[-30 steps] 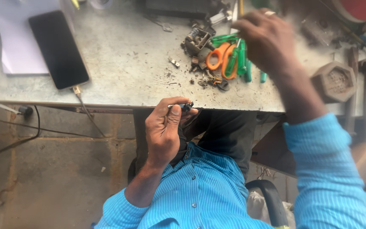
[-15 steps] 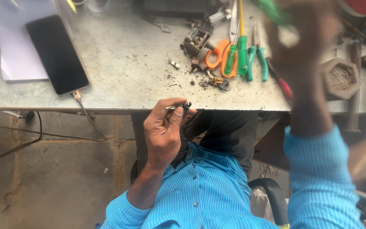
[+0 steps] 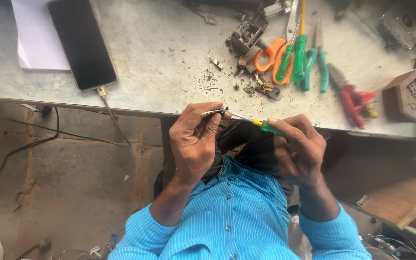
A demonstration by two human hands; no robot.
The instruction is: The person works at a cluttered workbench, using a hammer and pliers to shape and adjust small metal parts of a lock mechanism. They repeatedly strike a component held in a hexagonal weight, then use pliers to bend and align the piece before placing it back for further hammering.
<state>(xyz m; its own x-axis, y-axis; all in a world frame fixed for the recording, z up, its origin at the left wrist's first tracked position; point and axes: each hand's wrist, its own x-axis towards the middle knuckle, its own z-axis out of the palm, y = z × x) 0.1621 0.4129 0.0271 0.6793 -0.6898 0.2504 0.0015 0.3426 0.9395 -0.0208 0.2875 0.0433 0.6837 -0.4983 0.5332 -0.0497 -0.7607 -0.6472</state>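
Since half a second ago our right hand has come down from the bench, pinching a green-handled screwdriver. Its tip meets the small metal part pinched in our left hand below the workbench edge. We judge the screw is being engaged; turning calls for steady alignment.

A small dark part meets the thin green-handled screwdriver.

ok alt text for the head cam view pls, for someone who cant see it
Seen from above, a person's left hand pinches a small dark part while the right hand holds a green-handled screwdriver with its tip at that part. On the grey workbench lie a phone, orange-handled scissors and red pliers.
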